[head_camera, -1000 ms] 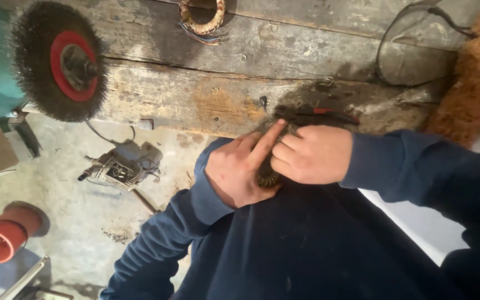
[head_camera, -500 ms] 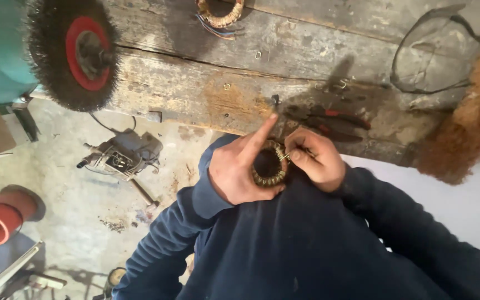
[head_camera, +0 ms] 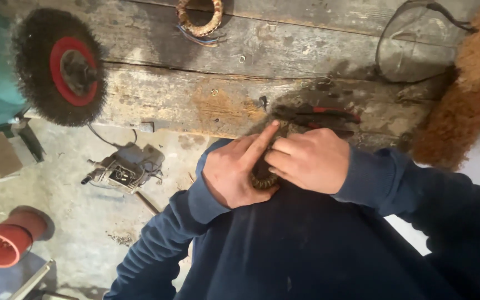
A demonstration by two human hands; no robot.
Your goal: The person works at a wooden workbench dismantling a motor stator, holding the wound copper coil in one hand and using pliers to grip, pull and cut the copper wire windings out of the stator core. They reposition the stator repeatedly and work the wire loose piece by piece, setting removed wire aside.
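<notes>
Bench: worn wooden planks just beyond the grip.
Coil: small copper-wound ring pressed between both hands, mostly hidden.
Left hand: wrapped around the coil — forefinger stretched over it.
Right hand: fingers curled onto the coil's other side.
Pliers: red-handled, just past the right hand.
Wire wheel: well away, far left.

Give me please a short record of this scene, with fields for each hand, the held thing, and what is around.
left hand: cups the coil from the left, index finger stretched up
right hand: closed over the coil from the right
held thing: small wound coil ring, mostly hidden between the hands
bench: worn wooden planks
on bench: second coil ring; red-handled pliers
upper left: wire brush wheel with red hub
floor: red spool
</notes>
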